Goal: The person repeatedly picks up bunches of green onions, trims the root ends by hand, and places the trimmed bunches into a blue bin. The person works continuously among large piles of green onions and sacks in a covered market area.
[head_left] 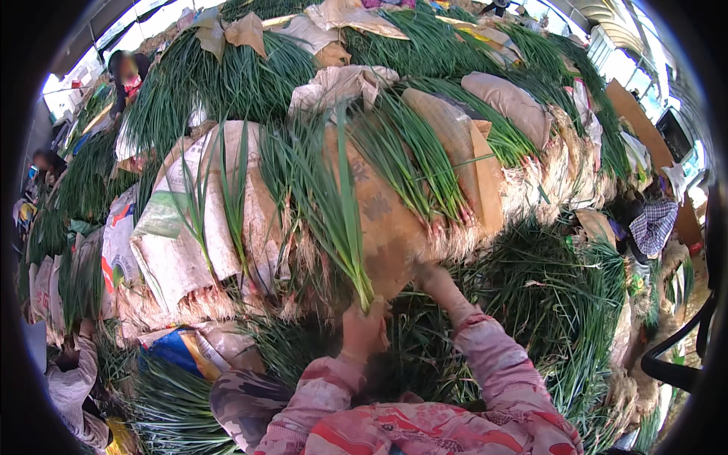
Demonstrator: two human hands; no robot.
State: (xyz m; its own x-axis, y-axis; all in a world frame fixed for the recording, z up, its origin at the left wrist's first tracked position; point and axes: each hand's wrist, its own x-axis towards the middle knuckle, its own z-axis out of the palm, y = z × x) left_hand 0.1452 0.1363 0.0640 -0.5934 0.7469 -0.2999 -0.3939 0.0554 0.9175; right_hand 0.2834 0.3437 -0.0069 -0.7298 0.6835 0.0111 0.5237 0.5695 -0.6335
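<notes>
Green, long-leaved spring onions [334, 220] stand as a small bunch in the person's left hand [362, 327], whose fingers are closed round the pale lower stalks just above the roots. The leaves fan upward and leftward from the fist, over the front of a big heap of bundled green onions wrapped in brown sacking and printed paper [379, 212]. The bunch sits near the picture's centre, just below that heap's lower edge, where a fringe of pale, stringy roots [485, 227] hangs along the bundle ends.

The right hand [436, 282] reaches forward to the heap's underside, touching the brown wrapping beside the roots; whether its fingers are curled on anything cannot be told, as they are partly hidden. Both forearms rise from the lower edge in pink patterned sleeves [493, 364], the left bent close to the body, the right stretched further out and angled leftward.

Open room is scarce. Loose green onion leaves [561, 303] carpet the ground to the right and below the hands, and more lie to the left beside a blue and white sack [182, 349]. The heap walls off everything ahead. At the left rim another person's pale sleeve [72, 387] rests among the greens, and a seated person in checked cloth [652, 224] is at the right edge, well apart from the hands.
</notes>
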